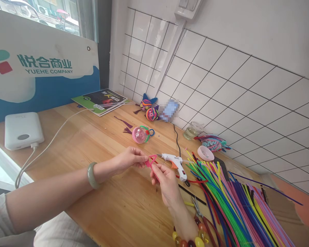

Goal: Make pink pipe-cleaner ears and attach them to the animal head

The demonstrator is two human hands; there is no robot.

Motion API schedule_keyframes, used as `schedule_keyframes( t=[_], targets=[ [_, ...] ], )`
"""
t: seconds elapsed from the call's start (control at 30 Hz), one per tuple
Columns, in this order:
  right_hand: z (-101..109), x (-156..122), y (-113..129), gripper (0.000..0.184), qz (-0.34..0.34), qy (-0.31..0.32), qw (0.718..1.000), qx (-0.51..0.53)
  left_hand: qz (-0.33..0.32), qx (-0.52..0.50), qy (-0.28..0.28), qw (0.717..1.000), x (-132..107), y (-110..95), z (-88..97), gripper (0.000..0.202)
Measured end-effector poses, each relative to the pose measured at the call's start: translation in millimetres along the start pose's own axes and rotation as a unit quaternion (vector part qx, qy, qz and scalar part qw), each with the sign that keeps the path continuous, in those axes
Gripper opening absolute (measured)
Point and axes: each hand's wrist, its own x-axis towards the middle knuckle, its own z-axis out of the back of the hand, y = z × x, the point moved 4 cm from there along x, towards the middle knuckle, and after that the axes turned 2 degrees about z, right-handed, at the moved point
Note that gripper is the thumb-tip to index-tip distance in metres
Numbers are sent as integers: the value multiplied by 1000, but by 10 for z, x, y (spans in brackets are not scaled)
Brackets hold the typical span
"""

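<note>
A bent pink pipe cleaner (152, 158) is pinched between my two hands above the wooden table. My left hand (132, 159), with a pale green bangle at its wrist, holds one end. The fingers of my right hand (164, 178) are closed on the lower part. Just beyond them lies a white hot glue gun (175, 164) with an orange trigger, its nozzle toward the pink loop. A clear ball with a pink rim (139, 134), green and blue trim and a purple tassel lies farther back. Scissors (197, 207) lie beside my right wrist.
Many coloured pipe cleaners (231, 199) spread over the right side. Near the wall are two colourful wrapped ornaments (151, 114), a glass jar (192, 131) and a pink round lid (205, 153). At left, a white power bank (24, 131) trails a cable across the wooden table (110, 209).
</note>
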Motion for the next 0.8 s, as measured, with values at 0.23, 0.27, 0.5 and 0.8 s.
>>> schedule_keyframes(
  t=[0.23,0.27,0.5,0.8],
  targets=[
    [-23,-7,8,20,3,8,1000,-2,-5,-1,21,1000,2,14,-19,21],
    [-21,-8,9,19,7,8,1000,-3,-1,-13,25,1000,0,22,-26,21],
    [7,-11,8,17,17,-2,1000,-24,21,-53,31,998,-20,31,-65,21],
    [-15,-4,10,17,24,22,999,-28,9,-64,6,998,14,39,-7,17]
  ],
)
